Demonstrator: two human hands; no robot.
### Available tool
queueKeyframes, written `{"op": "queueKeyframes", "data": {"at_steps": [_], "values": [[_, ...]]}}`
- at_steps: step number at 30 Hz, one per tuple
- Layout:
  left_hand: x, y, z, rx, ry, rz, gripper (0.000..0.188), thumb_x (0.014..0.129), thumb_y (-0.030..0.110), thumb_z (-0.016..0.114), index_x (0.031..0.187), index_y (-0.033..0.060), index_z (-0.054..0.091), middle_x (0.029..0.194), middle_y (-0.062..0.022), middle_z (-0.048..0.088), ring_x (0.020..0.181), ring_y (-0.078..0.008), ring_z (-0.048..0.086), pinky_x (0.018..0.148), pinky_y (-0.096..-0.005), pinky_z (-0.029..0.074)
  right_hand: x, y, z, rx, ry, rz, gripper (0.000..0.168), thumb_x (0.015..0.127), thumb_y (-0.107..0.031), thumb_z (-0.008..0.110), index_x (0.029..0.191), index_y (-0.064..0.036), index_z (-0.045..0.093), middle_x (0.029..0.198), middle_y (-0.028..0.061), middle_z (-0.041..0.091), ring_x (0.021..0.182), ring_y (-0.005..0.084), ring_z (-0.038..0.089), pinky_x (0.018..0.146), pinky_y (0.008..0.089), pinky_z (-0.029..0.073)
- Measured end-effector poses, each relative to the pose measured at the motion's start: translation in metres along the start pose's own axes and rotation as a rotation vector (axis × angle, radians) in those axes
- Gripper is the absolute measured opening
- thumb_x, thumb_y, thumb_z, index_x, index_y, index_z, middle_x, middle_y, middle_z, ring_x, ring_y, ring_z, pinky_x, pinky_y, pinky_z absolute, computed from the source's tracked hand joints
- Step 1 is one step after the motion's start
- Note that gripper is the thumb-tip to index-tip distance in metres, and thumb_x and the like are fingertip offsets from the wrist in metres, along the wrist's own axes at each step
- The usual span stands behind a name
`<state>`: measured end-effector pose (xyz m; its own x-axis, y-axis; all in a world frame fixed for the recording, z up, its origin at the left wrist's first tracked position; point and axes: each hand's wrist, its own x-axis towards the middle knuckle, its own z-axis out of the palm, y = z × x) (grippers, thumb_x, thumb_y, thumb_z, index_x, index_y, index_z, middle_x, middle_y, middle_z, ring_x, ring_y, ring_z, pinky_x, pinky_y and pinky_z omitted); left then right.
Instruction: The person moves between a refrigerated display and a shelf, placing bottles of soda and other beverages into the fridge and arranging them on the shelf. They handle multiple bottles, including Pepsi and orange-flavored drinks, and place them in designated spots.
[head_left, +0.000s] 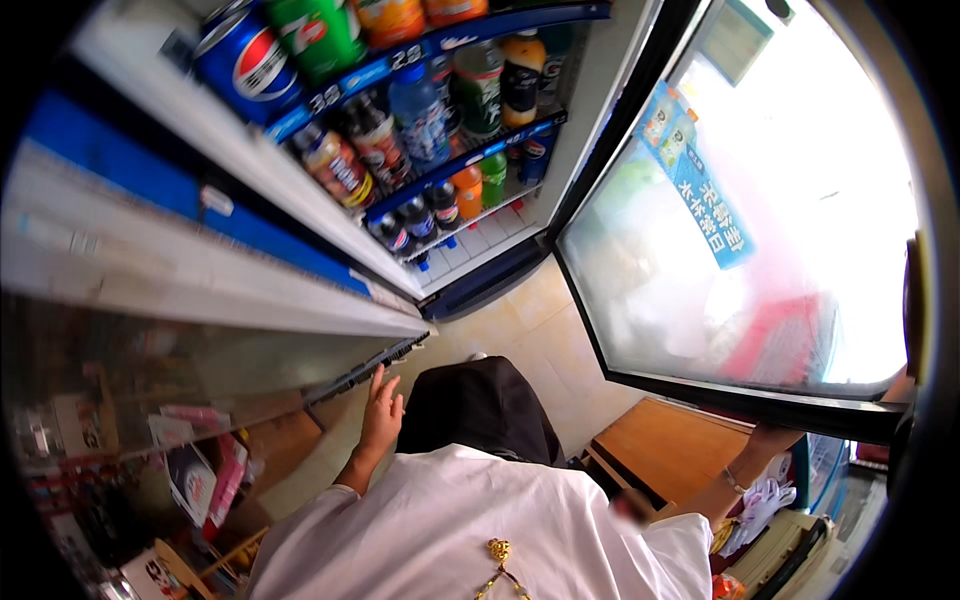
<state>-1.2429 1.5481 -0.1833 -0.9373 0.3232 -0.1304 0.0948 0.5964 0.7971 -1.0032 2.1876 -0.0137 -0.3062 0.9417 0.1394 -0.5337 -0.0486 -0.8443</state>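
A drinks refrigerator (484, 169) stands before me with its glass door (675, 300) swung out to the right. My right hand (776, 437) is at the door's dark frame, which hides most of its fingers; it appears to hold the frame. My left hand (384, 411) is raised in the air, fingers apart and holding nothing, close to the vented lower edge of a neighbouring cabinet (367, 367). Inside the refrigerator, a Pepsi can (251, 67), a green 7UP container (315, 34) and several drink bottles (420, 120) stand on shelves with blue price rails. Mist clouds the door glass.
A brown wooden surface (667, 450) lies below the door on the right. Beside it are a plastic bag (765, 502) and a beige case-like object (780, 555). Boxes (202, 480) stand at the lower left. Tiled floor (532, 307) shows ahead of my feet.
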Motion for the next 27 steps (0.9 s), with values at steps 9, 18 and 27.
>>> {"op": "queueKeyframes", "data": {"at_steps": [9, 18, 27], "values": [[-0.127, -0.02, -0.001, -0.099, 0.271, -0.062, 0.032, 0.091, 0.0, 0.053, 0.124, -0.0009, 0.054, 0.15, -0.0216, 0.028, 0.065, -0.0198, 0.065, 0.064, -0.0289, 0.054, -0.15, -0.005, 0.062, -0.184, -0.833, 0.262, 0.049, 0.094, -0.034, 0.059, 0.132, -0.005, 0.049, 0.12, 0.0078, 0.06, 0.115, 0.0205, 0.054, 0.102, 0.0371, 0.043], [-0.234, -0.068, -0.054, -0.04, 0.48, -0.235, 0.033, 0.092, 0.001, 0.052, 0.125, -0.0012, 0.053, 0.15, -0.0232, 0.027, 0.068, -0.0178, 0.066, 0.063, -0.0276, 0.054, -0.302, 0.079, 0.296, -0.274, -1.166, 0.01, 0.065, 0.089, 0.0, 0.064, 0.144, -0.003, 0.031, 0.106, 0.0026, 0.055, 0.087, 0.0081, 0.049, 0.076, 0.0234, 0.043], [-0.364, -0.108, -0.072, -0.189, 0.964, -0.608, 0.036, 0.088, -0.004, 0.054, 0.124, 0.0013, 0.054, 0.15, -0.0253, 0.027, 0.068, -0.0198, 0.068, 0.061, -0.0286, 0.054, -0.331, 0.185, 0.423, -0.515, -0.925, -0.245, 0.035, 0.097, -0.029, 0.061, 0.116, -0.003, 0.047, 0.08, -0.0003, 0.049, 0.072, 0.0086, 0.043, 0.061, 0.0234, 0.039]]}}
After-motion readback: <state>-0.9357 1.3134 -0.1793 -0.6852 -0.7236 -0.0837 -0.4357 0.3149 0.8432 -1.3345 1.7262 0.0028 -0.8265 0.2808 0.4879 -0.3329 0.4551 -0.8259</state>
